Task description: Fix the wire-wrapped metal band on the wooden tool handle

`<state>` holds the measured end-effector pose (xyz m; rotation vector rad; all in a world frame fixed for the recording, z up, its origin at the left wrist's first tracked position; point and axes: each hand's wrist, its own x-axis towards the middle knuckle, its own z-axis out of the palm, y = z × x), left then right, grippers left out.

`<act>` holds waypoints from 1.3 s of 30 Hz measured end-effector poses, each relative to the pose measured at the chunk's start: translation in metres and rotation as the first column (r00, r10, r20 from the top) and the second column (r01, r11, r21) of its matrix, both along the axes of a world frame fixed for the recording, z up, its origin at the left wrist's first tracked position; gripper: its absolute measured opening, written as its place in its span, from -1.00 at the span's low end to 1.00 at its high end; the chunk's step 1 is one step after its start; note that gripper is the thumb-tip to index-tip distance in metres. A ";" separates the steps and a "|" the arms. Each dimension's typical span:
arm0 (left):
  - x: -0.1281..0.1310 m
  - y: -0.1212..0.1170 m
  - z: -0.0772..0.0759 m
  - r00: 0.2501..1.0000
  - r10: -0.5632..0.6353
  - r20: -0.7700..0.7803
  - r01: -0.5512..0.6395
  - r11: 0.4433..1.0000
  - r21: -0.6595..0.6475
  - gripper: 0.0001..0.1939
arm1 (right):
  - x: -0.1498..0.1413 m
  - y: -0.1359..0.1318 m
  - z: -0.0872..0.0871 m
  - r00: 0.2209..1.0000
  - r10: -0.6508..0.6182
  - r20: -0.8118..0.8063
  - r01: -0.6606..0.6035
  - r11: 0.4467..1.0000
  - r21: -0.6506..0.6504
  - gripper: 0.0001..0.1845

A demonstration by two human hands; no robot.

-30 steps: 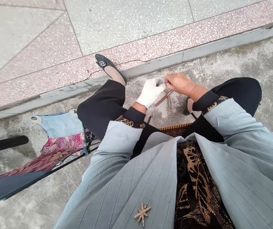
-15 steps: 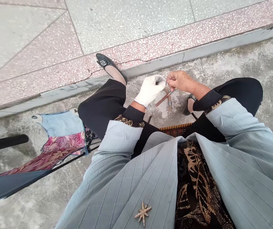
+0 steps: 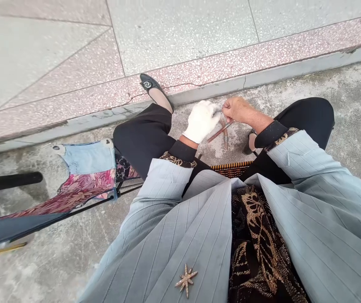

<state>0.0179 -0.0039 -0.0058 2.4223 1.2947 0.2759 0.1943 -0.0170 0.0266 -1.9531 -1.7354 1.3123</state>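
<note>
Left hand (image 3: 201, 120), gloved in white, fingers curled; right hand (image 3: 237, 110), bare, just beside it, fingertips drawn together. Whether either grasps anything cannot be told. A slanting stick (image 3: 219, 132), brown, lies in view below the right hand's fingers, crossing a second stick (image 3: 225, 139). Step in hand, as judged: fine fingertip work, calling next for a steady pinch.

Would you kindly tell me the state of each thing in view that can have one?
Left hand: fingers curled
White glove: worn on that hand
Right hand: bare, fingers bent
Brown stick: slanted, one end at the right hand
Jacket: worn, open at the front
Star brooch: pinned to the jacket
Left shoe: on the foot
Curb: cracked
</note>
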 end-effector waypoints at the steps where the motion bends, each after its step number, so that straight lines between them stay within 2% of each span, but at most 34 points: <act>1: 0.000 -0.003 0.002 0.999 -0.008 -0.037 0.008 1.000 0.012 -0.69 | -0.002 -0.002 0.003 0.999 0.023 0.023 -0.023 1.000 -0.005 -0.75; 6: -0.004 -0.017 0.018 0.984 -0.023 -0.174 0.032 0.999 0.044 -0.66 | -0.015 -0.010 0.019 0.979 0.149 0.138 -0.151 0.988 0.003 -0.73; 9: -0.006 -0.023 0.023 0.980 -0.021 -0.197 0.033 0.998 0.059 -0.67 | -0.023 -0.011 0.019 0.967 0.180 0.181 -0.193 0.980 0.056 -0.70; 15: -0.015 -0.034 0.016 0.984 0.072 -0.164 -0.055 0.993 0.103 -0.71 | -0.041 -0.013 0.012 0.970 0.193 0.148 -0.211 0.970 0.122 -0.56; 18: -0.020 -0.038 0.013 0.985 0.130 -0.114 -0.120 0.989 0.090 -0.75 | -0.046 -0.016 0.015 0.983 0.171 0.071 -0.176 0.982 0.067 -0.58; 22: -0.027 -0.041 0.018 0.972 0.224 0.075 -0.220 0.974 -0.058 -0.78 | -0.042 -0.013 0.015 0.986 0.047 -0.160 -0.055 0.997 -0.050 -0.61; 25: -0.028 -0.042 0.018 0.930 0.262 0.259 -0.207 0.953 -0.222 -0.76 | -0.033 -0.010 0.009 0.966 0.054 -0.253 -0.068 0.996 -0.048 -0.64; 29: -0.023 -0.040 0.007 0.848 0.339 0.408 -0.189 0.911 -0.366 -0.77 | -0.021 -0.010 0.003 0.946 0.025 -0.324 -0.036 0.999 -0.028 -0.69; 34: -0.019 -0.041 0.000 0.757 0.449 0.475 -0.217 0.858 -0.465 -0.81 | -0.014 -0.020 0.007 0.944 -0.058 -0.325 0.052 0.998 -0.026 -0.74; 39: -0.015 -0.045 0.007 0.751 0.498 0.433 -0.299 0.842 -0.449 -0.82 | -0.017 -0.032 0.002 0.965 -0.011 -0.264 0.028 0.998 0.062 -0.84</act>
